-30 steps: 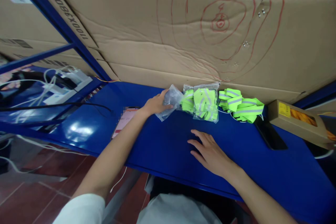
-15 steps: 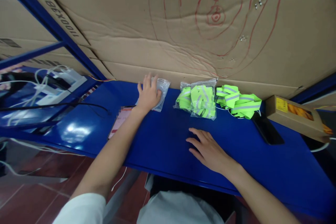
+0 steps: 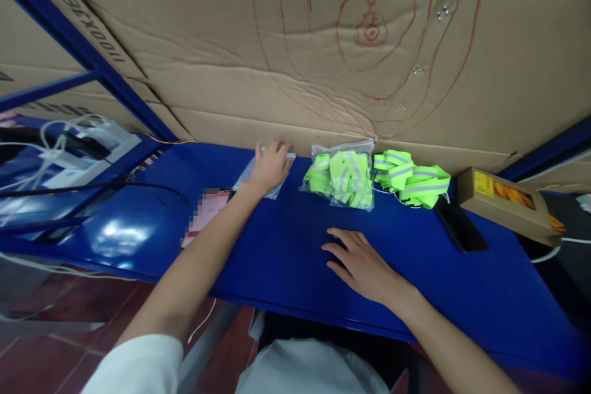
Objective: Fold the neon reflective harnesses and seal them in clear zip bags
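My left hand lies flat with fingers spread on an empty clear plastic bag at the back of the blue table. Just to its right stand clear bags filled with neon-green reflective bands. A loose heap of the same green bands lies further right. My right hand rests open, palm down, on the bare table near the front edge and holds nothing.
A phone with a pink screen lies left of my left forearm. A black phone and a cardboard box sit at the right. Cardboard sheets wall off the back. Cables and white chargers lie at far left.
My left hand carried the empty bag leftward away from the filled bags, laid it on the table and now presses it flat. My right hand has stayed put.
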A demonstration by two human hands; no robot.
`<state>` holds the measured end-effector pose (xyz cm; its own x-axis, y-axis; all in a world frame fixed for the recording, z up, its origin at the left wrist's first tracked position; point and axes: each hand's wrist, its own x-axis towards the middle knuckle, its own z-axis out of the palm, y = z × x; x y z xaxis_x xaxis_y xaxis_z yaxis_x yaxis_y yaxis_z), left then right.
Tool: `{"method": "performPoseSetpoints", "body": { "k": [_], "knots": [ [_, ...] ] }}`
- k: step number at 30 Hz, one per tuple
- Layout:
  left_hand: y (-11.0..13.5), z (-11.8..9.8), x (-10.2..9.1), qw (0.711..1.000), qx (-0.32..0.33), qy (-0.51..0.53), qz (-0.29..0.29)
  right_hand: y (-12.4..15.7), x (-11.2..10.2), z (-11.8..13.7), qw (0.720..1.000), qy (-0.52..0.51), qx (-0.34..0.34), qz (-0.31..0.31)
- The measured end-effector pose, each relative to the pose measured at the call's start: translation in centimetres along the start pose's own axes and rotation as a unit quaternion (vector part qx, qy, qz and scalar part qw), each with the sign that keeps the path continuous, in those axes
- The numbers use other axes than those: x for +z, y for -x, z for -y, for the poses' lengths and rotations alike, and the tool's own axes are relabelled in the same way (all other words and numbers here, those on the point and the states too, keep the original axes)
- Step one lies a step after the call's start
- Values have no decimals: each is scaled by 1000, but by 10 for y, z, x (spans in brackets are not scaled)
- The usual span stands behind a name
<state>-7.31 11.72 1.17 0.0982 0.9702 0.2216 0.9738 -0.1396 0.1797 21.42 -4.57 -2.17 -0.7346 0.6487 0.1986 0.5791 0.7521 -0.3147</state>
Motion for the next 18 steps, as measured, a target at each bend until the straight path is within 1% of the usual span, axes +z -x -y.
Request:
{"method": "performPoseSetpoints", "body": {
  "k": [2, 5, 7, 8, 9, 11, 13, 14, 16, 17, 18],
  "knots": [
    [7, -36, -12, 999, 29, 21, -28, 0, 1, -1, 1000, -4, -1, 1],
    [19, -96, -17, 991, 99, 66, -59, -1, 3, -2, 1000, -9, -5, -6],
    [24, -128, -15, 988, 138, 60, -41, -1, 4, -4, 1000, -11, -11, -22],
    [25, -138, -13, 986, 158, 54, -23, -2, 3, -4, 999, -15, -16, -35],
    [25, -144, -11, 984, 173, 46, -5, -1, 1, -5, 998, -22, -23, -54],
    [29, -143, -8, 980, 196, 37, 18, -1, -6, -6, 992, -42, -36, -118],
    [42, -128, -7, 976, 214, 45, 18, 2, -15, -8, 975, -55, -27, -215],
    [53, -118, -7, 972, 228, 56, 13, 3, -20, -9, 962, -61, -4, -267],
    [82, -98, -9, 954, 278, 108, -27, 4, -28, -12, 930, -81, 76, -350],
    [100, -88, -11, 943, 304, 134, -38, 5, -30, -13, 915, -101, 118, -372],
    [118, -81, -12, 936, 316, 152, -44, 5, -32, -15, 904, -131, 150, -379]
  ]
}}
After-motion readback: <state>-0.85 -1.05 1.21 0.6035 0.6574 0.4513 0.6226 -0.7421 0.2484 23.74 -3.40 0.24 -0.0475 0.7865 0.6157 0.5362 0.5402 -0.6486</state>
